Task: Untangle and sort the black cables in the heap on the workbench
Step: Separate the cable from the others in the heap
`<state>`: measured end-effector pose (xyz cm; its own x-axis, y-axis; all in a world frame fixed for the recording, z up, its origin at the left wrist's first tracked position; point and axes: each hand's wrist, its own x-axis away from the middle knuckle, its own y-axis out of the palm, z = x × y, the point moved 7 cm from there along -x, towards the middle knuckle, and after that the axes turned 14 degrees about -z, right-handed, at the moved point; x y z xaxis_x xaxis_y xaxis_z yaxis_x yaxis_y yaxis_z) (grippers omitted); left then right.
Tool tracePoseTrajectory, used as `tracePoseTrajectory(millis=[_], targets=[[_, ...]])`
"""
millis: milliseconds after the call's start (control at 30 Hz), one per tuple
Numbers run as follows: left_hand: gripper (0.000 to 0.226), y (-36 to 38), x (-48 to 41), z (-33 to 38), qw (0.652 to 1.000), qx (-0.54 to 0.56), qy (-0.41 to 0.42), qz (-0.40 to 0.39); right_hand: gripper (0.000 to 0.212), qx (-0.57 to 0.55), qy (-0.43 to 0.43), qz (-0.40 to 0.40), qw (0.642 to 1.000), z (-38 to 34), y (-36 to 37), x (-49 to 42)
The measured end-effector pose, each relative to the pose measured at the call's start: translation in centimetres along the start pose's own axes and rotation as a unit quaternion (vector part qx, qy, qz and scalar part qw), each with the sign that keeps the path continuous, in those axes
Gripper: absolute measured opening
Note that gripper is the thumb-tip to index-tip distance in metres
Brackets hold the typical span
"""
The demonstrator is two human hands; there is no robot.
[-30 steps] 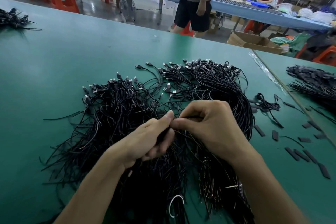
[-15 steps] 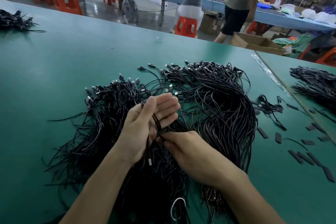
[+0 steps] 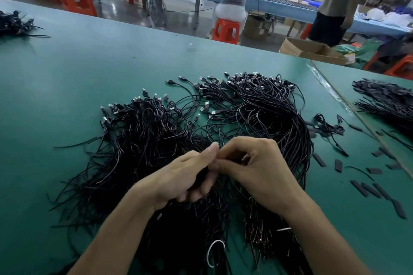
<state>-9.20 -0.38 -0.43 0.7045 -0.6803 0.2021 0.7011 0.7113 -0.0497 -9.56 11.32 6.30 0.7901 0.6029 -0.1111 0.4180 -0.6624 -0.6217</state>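
Left hand (image 3: 185, 176) has curled closed round a few cables (image 3: 202, 178), right hand (image 3: 259, 167) moved up and pinches one by the left thumb, both over the black heap (image 3: 257, 118) in the middle of the table (image 3: 67, 73).

Left hand (image 3: 186, 176) grips cables (image 3: 201, 214), right hand (image 3: 257, 163) pinches them alongside.
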Motion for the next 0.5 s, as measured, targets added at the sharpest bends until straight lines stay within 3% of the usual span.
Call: tracePoseTrajectory(millis=[167,267,333,500], targets=[[0.060,0.7,0.7,0.1,0.982,0.139,0.045,-0.118,0.010,-0.125,0.001,-0.076,0.989,0.9,1.3,-0.5],[0.055,0.8,0.7,0.3,0.971,0.178,0.071,-0.140,0.009,-0.137,-0.002,-0.112,0.984,0.9,1.5,-0.5],[0.058,0.7,0.4,0.5,0.979,0.162,0.061,-0.107,0.009,-0.113,0.006,-0.111,0.987,1.0,1.4,-0.5],[0.065,-1.0,-0.5,0.5,0.989,0.080,0.092,0.080,0.015,-0.040,0.027,-0.039,0.998,1.2,0.9,-0.8]])
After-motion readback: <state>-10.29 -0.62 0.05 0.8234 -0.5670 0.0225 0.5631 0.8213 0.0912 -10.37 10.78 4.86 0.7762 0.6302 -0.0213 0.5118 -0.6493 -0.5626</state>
